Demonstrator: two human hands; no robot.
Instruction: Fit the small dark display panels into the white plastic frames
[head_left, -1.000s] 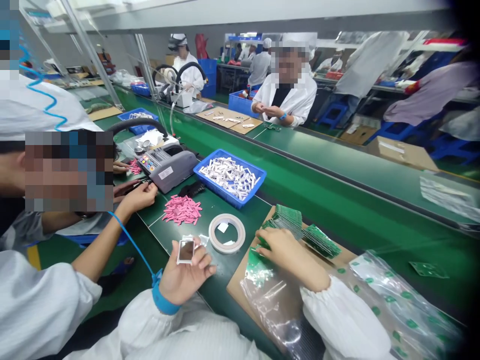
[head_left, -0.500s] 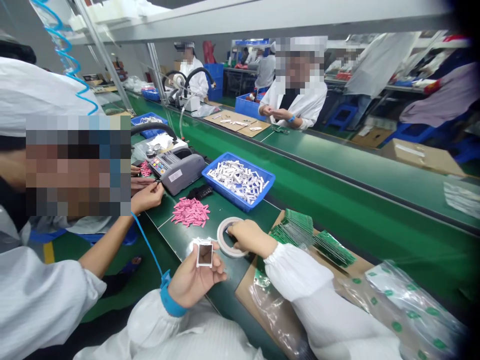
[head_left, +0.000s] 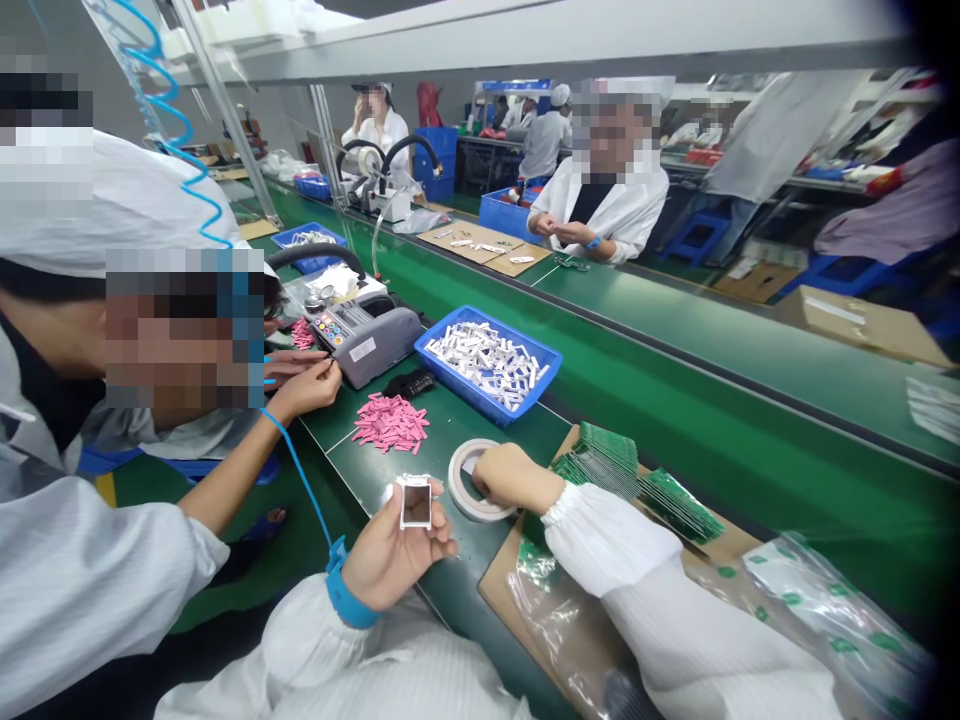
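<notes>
A long green conveyor surface [head_left: 750,420] is running ahead toward a grey wall [head_left: 285,110], beneath a white overhead shelf [head_left: 525,40]. Blue crates [head_left: 439,150] are standing far off, while blue plastic stools [head_left: 697,238] and a cardboard box [head_left: 754,283] are sitting on the green floor [head_left: 214,590].

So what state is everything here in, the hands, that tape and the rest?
Left hand: holding a small white frame upright in its fingers.
Right hand: fingers on the tape roll.
Tape roll: lying flat on the green mat.
Blue tray: filled with white strips.
Pink strips: loose pile.
Green circuit boards: stacked in leaning rows.
</notes>
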